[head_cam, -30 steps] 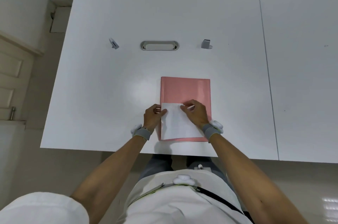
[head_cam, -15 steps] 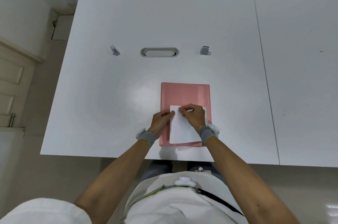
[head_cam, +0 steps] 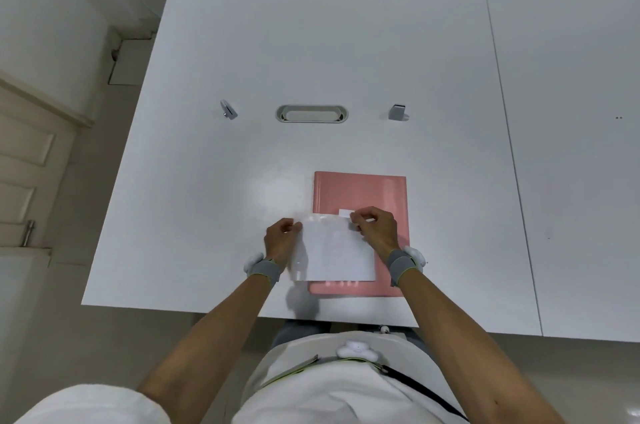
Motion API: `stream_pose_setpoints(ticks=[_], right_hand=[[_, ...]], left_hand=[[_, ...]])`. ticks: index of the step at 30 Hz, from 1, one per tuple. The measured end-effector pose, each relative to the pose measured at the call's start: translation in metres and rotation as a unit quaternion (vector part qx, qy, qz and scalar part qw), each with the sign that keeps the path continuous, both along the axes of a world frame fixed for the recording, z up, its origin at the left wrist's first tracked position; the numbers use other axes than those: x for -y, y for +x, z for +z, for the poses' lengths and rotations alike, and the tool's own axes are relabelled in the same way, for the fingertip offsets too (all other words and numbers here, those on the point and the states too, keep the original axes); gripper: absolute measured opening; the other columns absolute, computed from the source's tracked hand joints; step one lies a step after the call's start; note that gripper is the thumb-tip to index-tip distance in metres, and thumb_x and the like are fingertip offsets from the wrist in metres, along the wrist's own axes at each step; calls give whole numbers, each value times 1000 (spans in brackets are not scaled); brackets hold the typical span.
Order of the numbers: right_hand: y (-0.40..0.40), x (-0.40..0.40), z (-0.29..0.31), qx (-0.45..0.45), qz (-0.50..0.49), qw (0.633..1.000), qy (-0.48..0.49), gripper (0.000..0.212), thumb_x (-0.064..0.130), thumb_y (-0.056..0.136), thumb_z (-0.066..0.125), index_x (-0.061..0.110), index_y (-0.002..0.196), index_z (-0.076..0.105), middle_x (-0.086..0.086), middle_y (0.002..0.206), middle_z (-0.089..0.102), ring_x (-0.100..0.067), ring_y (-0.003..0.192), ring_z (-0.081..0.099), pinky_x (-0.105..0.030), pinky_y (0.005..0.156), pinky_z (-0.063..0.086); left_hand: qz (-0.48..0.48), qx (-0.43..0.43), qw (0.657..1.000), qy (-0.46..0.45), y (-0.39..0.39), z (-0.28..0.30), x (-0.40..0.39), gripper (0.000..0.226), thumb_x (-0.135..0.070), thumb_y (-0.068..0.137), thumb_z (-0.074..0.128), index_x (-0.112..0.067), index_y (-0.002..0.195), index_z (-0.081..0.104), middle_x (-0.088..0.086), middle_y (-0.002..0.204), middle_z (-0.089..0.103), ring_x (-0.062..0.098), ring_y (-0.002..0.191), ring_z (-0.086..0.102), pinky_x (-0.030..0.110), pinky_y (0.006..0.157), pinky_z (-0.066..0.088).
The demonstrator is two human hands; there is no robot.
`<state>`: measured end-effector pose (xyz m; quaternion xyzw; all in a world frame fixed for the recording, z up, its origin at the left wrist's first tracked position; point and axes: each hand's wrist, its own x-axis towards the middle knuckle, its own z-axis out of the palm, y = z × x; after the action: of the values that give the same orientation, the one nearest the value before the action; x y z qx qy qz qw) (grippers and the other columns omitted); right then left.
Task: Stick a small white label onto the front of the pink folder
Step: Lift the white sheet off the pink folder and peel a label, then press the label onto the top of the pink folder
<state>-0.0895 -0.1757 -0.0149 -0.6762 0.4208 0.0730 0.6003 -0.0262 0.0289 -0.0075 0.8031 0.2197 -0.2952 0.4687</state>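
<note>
White table (head_cam: 346, 53) fills most of the view, with a pale floor and a panelled door off its left edge and a seam running down its right part. Toward the far side sit an oval cable slot (head_cam: 311, 114) and two small grey clips, one (head_cam: 228, 110) to its left and one (head_cam: 397, 112) to its right. The folder (head_cam: 360, 193) lies flat near the near edge, about midway along it. Over its lower half is a white sheet (head_cam: 337, 249), which looks like the label backing, with a clear film edge showing at its left. The left hand (head_cam: 281, 239) pinches the sheet's upper left corner, fingers closed on it. The right hand (head_cam: 375, 228) has thumb and forefinger closed at the sheet's upper right corner, where a small label (head_cam: 345, 213) shows just beyond the fingertips, over the pink cover. Half a second ago the sheet sat narrower and further right on the folder and no separate label could be seen; now the sheet is spread wider to the left and the label stands clear of its top edge. That suggests the label is peeling free, so the step in hand is lifting it off. Whether it already touches the folder cannot be told. Pressing it flat on the cover is what remains.
</note>
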Motion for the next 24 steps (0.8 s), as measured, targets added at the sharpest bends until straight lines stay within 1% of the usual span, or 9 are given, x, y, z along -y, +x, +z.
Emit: stream_pose_setpoints(ticks=[1,3,7,10,12,17,20,22,24], right_hand=[[1,2,-1,-5,-5,1000,8,15,10,92,76,-3,100,78,-22,98,78,-29,81,71,-41,81,59],[3,6,-3,-16,-15,1000,21,14,10,92,75,-2,100,77,-23,95,78,-26,79,69,-34,76,54],[8,13,-8,-31,-27,999,32,14,8,93,73,-2,103,77,-26,99,79,-26,77,68,-32,73,53],[11,17,-10,-43,-27,998,38,15,7,94,72,-2,106,75,-25,102,79,-25,76,67,-26,62,50],[14,20,-12,-52,-27,997,43,16,8,95,71,-2,107,74,-24,103,79,-24,74,66,-23,59,49],[21,22,-17,-63,-20,996,56,17,8,96,70,-3,109,72,-23,105,79,-24,75,66,-25,59,51],[28,23,-18,-63,-16,996,57,17,9,96,70,-2,109,72,-21,105,80,-24,76,67,-25,60,51],[36,24,-19,-62,-16,996,58,17,9,96,70,-2,109,71,-20,105,80,-24,76,66,-24,60,50],[45,25,-21,-60,-17,996,66,15,8,96,69,-1,108,71,-21,106,80,-24,77,65,-24,60,49]], left_hand=[[0,2,1000,20,7,-2,-12,27,-15,99,63,0,119,72,21,120,73,38,114,67,49,107,53],[11,0,998,55,19,-8,-37,28,-10,98,57,-2,122,70,23,122,72,42,118,65,49,104,54],[42,-11,992,119,42,-19,-83,37,-4,98,51,-3,132,65,27,130,67,46,122,61,54,108,51],[72,-17,985,155,51,-23,-104,39,-2,99,49,-3,135,63,26,134,65,46,126,59,53,110,49],[89,-19,982,167,54,-25,-111,39,-2,100,48,-3,136,63,27,135,64,47,127,57,52,111,48],[119,-27,978,169,56,-27,-116,37,-5,100,54,-1,137,60,27,137,63,47,129,56,52,112,46],[134,-10,972,195,57,-23,-109,41,-6,95,64,0,135,59,28,139,57,47,128,56,50,112,47],[114,23,971,208,57,-21,-96,41,-9,93,70,0,132,60,29,136,57,45,126,57,49,111,47],[70,57,982,168,56,-19,-70,35,-10,94,71,0,126,66,28,126,65,42,118,64,46,106,50]])
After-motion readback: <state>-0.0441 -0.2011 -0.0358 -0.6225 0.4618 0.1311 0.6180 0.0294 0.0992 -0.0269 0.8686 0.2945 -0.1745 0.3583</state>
